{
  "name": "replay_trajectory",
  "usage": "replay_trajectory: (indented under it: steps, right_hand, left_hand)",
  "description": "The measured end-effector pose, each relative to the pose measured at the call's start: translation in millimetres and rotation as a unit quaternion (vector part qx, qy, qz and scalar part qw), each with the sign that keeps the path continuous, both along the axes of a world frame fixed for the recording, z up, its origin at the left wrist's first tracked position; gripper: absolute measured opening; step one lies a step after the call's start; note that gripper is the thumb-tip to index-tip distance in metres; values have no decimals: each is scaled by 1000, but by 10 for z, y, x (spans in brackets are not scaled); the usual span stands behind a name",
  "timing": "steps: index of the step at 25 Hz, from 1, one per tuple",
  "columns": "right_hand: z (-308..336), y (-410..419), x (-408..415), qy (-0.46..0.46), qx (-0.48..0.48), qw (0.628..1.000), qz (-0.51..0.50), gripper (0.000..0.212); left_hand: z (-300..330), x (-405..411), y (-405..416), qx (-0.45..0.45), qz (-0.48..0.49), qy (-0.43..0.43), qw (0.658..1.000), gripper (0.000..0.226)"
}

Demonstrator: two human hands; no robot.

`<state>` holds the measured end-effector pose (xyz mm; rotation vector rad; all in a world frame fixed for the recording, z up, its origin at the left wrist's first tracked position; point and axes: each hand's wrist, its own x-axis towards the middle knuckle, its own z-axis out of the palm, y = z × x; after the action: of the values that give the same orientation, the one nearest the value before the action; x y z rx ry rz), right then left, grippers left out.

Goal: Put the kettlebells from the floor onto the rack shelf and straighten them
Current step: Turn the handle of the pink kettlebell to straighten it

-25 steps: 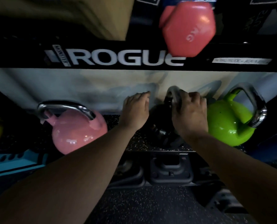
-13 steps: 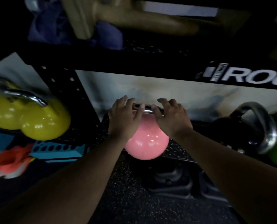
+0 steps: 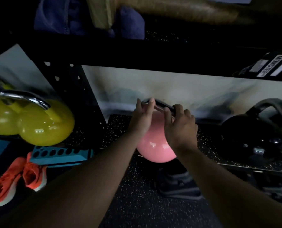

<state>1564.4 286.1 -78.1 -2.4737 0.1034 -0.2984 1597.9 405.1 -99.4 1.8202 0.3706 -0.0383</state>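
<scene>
Left hand [image 3: 142,119] and right hand [image 3: 179,127] both grip the steel handle [image 3: 163,106] of the pink kettlebell [image 3: 155,148] at the rack shelf [image 3: 207,145] edge. Advisable: turn the handle square, keeping clear of the black kettlebell [image 3: 252,132] at 3 o'clock.

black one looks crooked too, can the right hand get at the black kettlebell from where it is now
Probably yes. The right hand is busy on the pink kettlebell handle, but bare shelf lies between it and the black kettlebell, nothing blocking.

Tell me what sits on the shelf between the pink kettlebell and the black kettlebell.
Nothing: in the head view, only bare speckled shelf mat separates the pink kettlebell from the black kettlebell.
</scene>
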Motion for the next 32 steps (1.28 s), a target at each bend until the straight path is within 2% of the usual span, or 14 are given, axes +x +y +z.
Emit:
replay_trajectory:
  steps: [3, 5, 7, 10, 13, 19, 25, 29, 32]
  right_hand:
    - [-36, -148, -58, 30, 118, 992, 37, 29]
    - [1, -258, -12, 79, 222, 971, 41, 26]
    - [-26, -299, 9, 84, 288, 953, 35, 28]
    - [-48, -218, 16, 92, 354, 930, 41, 31]
    - [-36, -7, 46, 113, 374, 918, 64, 31]
    - [-77, 43, 32, 132, 415, 898, 55, 36]
    - [-141, 424, 122, 123, 468, 874, 51, 45]
    - [-230, 457, 130, 111, 471, 874, 34, 46]
    - [-251, 463, 156, 119, 456, 882, 27, 48]
  left_hand:
    - [-1, 26, -55, 22, -11, -36, 999, 72]
    - [-32, -143, -190, -6, -9, -52, 999, 77]
    - [-64, -172, -253, -31, 0, -52, 998, 78]
    - [-64, 120, -212, -57, -2, -37, 998, 66]
    - [-74, 388, -112, -94, -37, -5, 995, 62]
    - [-128, 272, -184, -121, -32, -45, 991, 62]
    - [-25, 503, -12, -179, -74, -12, 981, 50]
    - [-120, 497, 24, -144, -97, -15, 985, 56]
    - [-143, 543, 20, -167, -83, -20, 982, 56]
